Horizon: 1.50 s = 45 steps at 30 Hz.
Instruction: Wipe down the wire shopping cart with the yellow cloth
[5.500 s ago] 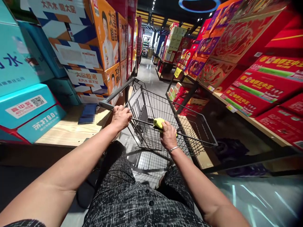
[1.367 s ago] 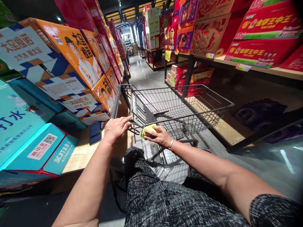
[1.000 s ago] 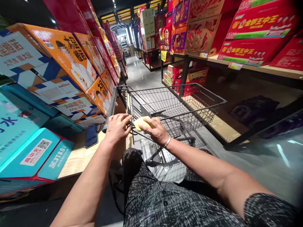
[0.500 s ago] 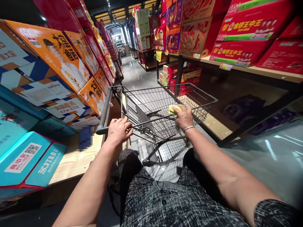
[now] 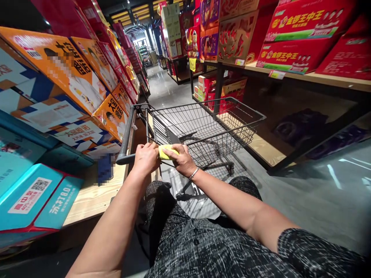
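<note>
In front of me stands a dark wire shopping cart (image 5: 232, 127), its handle on the left side. My left hand (image 5: 147, 157) is closed over the cart's near rail, close to the handle end. Right beside it, my right hand (image 5: 184, 160) presses a yellow cloth (image 5: 168, 152) around the same rail, though the folds leave unclear whether it is a cloth or a sponge. A thin bracelet circles my right wrist. The cart's basket holds nothing that I can make out.
Stacked orange gift boxes (image 5: 66, 73) and a teal box (image 5: 31, 197) line the left, over a wooden ledge (image 5: 87, 197). On the right, a shelf (image 5: 307, 77) carries red boxes (image 5: 301, 23), with purple packages (image 5: 301, 123) below. A shiny-floored aisle (image 5: 165, 83) runs ahead.
My right hand has slid the yellow cloth left along the cart's rail, from its middle to beside my left hand. The left hand stays on the rail.
</note>
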{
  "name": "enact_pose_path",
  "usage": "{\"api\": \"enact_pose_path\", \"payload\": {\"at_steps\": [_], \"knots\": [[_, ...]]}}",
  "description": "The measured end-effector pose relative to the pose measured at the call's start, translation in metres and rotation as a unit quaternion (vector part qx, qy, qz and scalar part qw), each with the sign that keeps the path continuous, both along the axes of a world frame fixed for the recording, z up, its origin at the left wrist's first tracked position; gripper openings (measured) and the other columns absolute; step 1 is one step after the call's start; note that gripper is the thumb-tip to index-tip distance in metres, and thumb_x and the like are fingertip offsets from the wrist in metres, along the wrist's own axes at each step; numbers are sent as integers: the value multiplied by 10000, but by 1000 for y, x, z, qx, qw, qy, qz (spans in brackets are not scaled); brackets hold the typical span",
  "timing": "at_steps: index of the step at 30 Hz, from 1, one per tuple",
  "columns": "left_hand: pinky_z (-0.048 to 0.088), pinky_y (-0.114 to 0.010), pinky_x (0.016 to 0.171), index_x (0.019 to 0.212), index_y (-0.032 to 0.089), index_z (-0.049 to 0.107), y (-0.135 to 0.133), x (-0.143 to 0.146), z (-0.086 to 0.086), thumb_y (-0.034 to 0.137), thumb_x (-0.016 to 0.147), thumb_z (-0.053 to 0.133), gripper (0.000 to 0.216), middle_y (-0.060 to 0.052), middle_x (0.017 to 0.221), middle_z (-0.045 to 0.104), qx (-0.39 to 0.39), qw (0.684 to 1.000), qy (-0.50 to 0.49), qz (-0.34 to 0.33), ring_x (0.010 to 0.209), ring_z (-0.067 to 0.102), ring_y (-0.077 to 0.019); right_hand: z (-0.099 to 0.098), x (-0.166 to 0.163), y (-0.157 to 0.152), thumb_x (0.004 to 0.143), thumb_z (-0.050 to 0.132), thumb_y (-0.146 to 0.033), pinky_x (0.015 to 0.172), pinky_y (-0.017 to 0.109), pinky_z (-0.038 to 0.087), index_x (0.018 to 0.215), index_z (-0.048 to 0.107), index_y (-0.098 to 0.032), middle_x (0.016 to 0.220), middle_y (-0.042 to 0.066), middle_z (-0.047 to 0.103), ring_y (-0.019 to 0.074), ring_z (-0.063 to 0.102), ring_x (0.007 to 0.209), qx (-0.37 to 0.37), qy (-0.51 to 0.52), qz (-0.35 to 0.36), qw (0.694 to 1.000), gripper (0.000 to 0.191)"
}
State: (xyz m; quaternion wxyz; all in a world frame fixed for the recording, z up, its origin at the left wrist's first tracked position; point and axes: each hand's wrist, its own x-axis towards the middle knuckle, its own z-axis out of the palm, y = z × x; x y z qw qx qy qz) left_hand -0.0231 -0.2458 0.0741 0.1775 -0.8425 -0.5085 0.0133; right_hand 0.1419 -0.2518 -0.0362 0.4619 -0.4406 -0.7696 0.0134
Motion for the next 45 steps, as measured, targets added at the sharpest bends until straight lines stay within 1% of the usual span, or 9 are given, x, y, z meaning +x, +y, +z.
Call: {"api": "enact_pose_path", "payload": {"at_steps": [5,11,16,21,30,34,38,41,45], "knots": [[354,-457,858,898,230,706,-1,-6,-6,295,798,639,136,-34,1131,715,13,999,-27,-25,1036,603,-263,-38,27,9,948,573,-243,877,341,424,1177,705,-468,1166,9,611,193,452,953,50,-80,-43,995,346],[358,-470,886,890,211,704,-1,-5,-7,416,821,637,226,-57,1133,711,23,999,-23,-37,1006,606,-278,-81,73,5,897,639,-206,941,372,466,1047,772,-378,1295,25,577,231,423,1137,21,-109,-79,991,264],[348,-476,939,900,216,727,-2,-3,-7,403,843,595,236,-57,1131,715,17,998,-41,-47,1003,610,-277,-65,67,-6,894,621,-150,996,382,488,1151,731,-386,1392,28,506,234,415,1228,16,-76,-65,995,366],[356,-469,957,968,241,746,-2,-3,-5,352,840,566,247,-43,1138,721,1,998,-43,-38,1028,614,-275,-53,24,7,933,577,-184,1111,445,407,1299,595,-508,1425,-56,509,219,376,1337,37,-136,45,989,490],[357,-465,976,943,229,758,-3,-3,-5,326,819,562,251,-37,1096,738,8,998,-48,-28,993,623,-272,-148,72,3,875,633,-171,907,414,489,1116,728,-381,1342,23,609,239,506,1169,-118,-266,19,957,334],[355,-452,967,963,245,751,-3,-4,-3,331,831,556,250,-18,1134,732,3,999,-42,-29,999,625,-261,-133,65,2,872,658,-234,908,401,486,1087,742,-358,1280,28,606,239,479,1148,-117,-244,7,963,261],[361,-440,937,1014,269,742,-2,-7,1,348,869,531,268,15,1158,729,4,999,-35,-32,994,631,-243,-83,54,11,911,626,-252,1000,369,468,1154,717,-400,1216,24,566,210,425,1186,-11,-121,-2,993,299],[363,-445,918,984,271,746,-1,-8,1,378,888,517,270,15,1132,737,4,1000,-25,-19,974,634,-244,-54,61,24,908,625,-232,1055,378,439,1145,713,-434,1207,33,524,220,375,1239,34,-42,-72,996,323],[356,-447,928,986,262,747,-2,-6,1,400,895,510,289,6,1140,732,5,1000,-24,-18,972,624,-247,-71,88,31,901,571,-136,1059,406,427,1120,719,-403,1240,45,484,227,361,1246,17,-24,-128,991,375]]}}
